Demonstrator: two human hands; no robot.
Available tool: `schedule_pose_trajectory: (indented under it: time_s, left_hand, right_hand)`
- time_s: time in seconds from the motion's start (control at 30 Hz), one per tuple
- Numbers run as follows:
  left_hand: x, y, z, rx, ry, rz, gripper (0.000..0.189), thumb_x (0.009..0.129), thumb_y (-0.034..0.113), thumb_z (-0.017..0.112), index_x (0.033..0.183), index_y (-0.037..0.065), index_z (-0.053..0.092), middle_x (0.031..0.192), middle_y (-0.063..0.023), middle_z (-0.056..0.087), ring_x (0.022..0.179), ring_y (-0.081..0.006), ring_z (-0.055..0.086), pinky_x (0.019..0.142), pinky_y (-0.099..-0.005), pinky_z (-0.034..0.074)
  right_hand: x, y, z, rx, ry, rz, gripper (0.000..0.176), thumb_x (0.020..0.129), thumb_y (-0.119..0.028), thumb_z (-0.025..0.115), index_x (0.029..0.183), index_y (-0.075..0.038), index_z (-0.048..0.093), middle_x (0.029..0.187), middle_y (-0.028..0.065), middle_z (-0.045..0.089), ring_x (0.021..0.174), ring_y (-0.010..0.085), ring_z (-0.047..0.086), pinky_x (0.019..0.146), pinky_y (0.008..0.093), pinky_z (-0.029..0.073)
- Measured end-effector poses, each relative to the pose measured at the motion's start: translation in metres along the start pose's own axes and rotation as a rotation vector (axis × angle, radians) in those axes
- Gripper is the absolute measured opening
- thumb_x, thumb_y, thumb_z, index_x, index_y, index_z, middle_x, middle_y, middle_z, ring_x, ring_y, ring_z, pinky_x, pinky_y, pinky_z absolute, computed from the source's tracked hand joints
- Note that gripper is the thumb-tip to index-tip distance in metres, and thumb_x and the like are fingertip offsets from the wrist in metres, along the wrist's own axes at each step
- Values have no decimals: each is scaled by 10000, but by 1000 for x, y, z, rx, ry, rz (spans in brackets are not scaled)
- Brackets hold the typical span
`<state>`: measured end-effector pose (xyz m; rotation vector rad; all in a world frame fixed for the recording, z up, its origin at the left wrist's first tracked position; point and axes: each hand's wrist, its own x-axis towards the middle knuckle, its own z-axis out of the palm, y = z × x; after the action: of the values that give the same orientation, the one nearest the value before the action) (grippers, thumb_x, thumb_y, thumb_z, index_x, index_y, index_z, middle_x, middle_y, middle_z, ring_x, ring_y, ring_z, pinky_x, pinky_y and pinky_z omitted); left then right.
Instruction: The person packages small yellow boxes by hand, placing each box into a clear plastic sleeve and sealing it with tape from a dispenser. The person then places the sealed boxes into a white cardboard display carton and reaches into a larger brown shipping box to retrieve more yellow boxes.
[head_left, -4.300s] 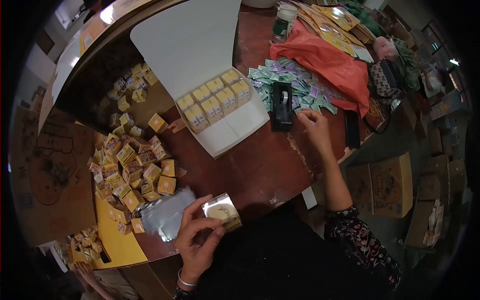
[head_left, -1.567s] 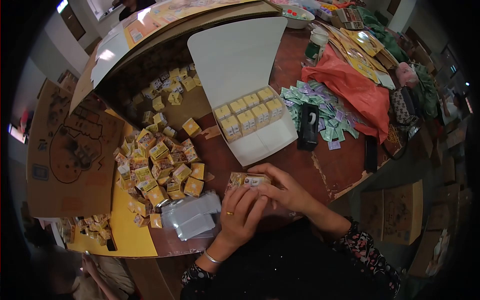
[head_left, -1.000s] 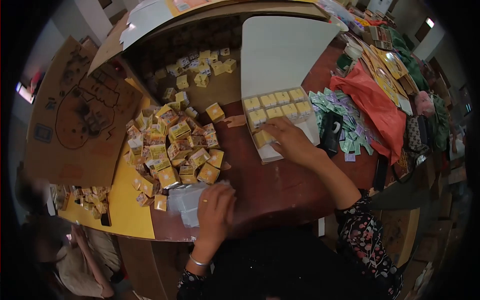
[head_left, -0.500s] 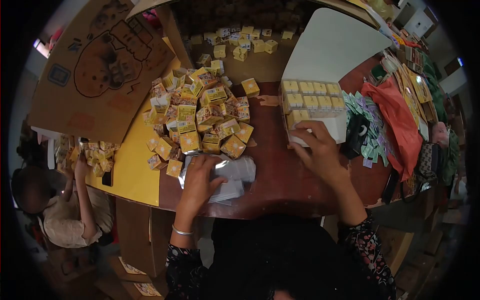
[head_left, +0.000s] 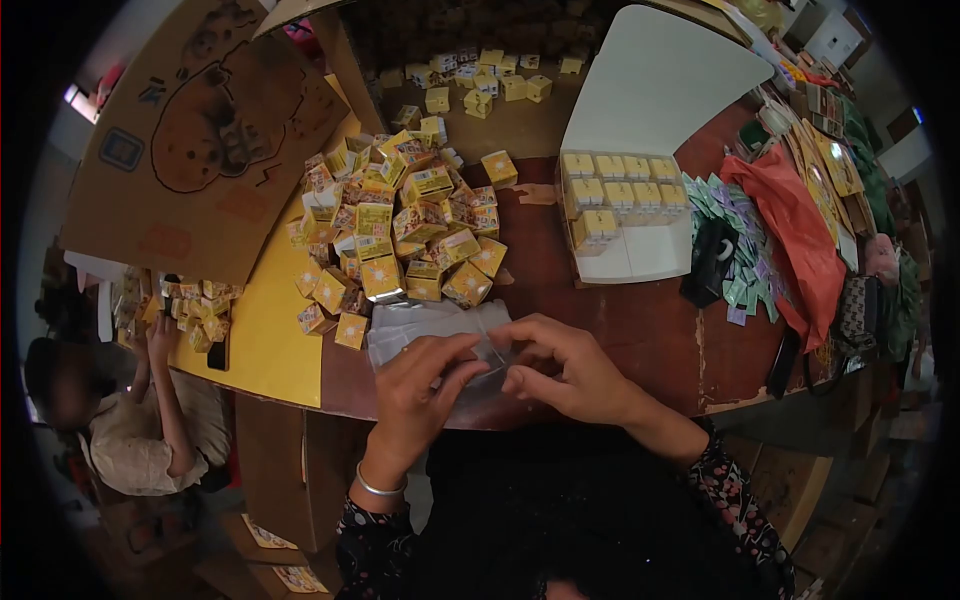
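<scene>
My left hand (head_left: 425,390) and my right hand (head_left: 570,375) face each other near the table's front edge, fingers curled. Between their fingertips they pinch a clear plastic sleeve (head_left: 492,352), its outline hard to see. Under and behind them lie more flat clear plastic sleeves (head_left: 415,325). Beyond my left hand rises a heap of small yellow printed boxes (head_left: 425,225). To the right stands an open white carton (head_left: 640,255) with its lid raised. Rows of yellow boxes (head_left: 620,195) in clear plastic fill its back part, with a shorter row in front at left.
A large cardboard box (head_left: 540,130) at the back holds more yellow boxes. On the right lie green and purple packets (head_left: 745,270), a black object (head_left: 710,265) and a red bag (head_left: 785,250). A person (head_left: 150,430) handles small boxes at far left, beside a phone (head_left: 218,353).
My right hand has moved from the white carton down-left to meet my left hand. Another yellow box now shows in the carton's front row. My left hand has lifted off the sleeves, fingers pinching.
</scene>
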<state>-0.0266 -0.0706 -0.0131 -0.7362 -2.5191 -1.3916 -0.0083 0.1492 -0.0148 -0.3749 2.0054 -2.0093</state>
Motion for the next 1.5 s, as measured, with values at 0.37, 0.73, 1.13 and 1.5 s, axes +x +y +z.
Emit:
schedule_pose_trajectory:
  time_s: [0.37, 0.73, 1.13, 1.5]
  left_hand:
    - [7, 9, 21, 98, -19, 123, 380, 803, 30, 811, 1167, 35, 703, 1024, -107, 704, 913, -290, 689, 748, -369, 565]
    - [-4, 12, 34, 164, -250, 101, 579, 856, 64, 778, 1384, -35, 560, 1271, -199, 667, 1111, -356, 684, 857, -384, 583]
    - [-11, 16, 40, -818, -280, -383, 496, 1111, 307, 472, 1500, 0, 470, 1286, -145, 668, 1166, -216, 658, 1027, -324, 477]
    - [-18, 0, 30, -977, -356, -467, 697, 1093, 495, 425, 1521, -55, 418, 1402, -190, 561, 1282, -290, 581, 1101, -388, 430]
  right_hand:
    - [-15, 0, -28, 234, -201, 297, 420, 1022, -86, 599, 1407, 2, 457, 1383, 190, 606, 819, 198, 747, 656, 285, 614]
    - [-23, -9, -50, 358, -170, 321, 550, 1014, -98, 594, 1505, -4, 364, 1345, 208, 641, 763, 194, 740, 649, 277, 609]
    - [-9, 23, -82, 137, 188, 113, 393, 1016, -274, 665, 1324, -32, 633, 1099, 54, 670, 794, 85, 657, 570, 209, 482]
    - [37, 17, -70, 228, -13, 183, 139, 964, -117, 723, 1060, -24, 683, 868, 25, 707, 640, 42, 587, 551, 208, 459]
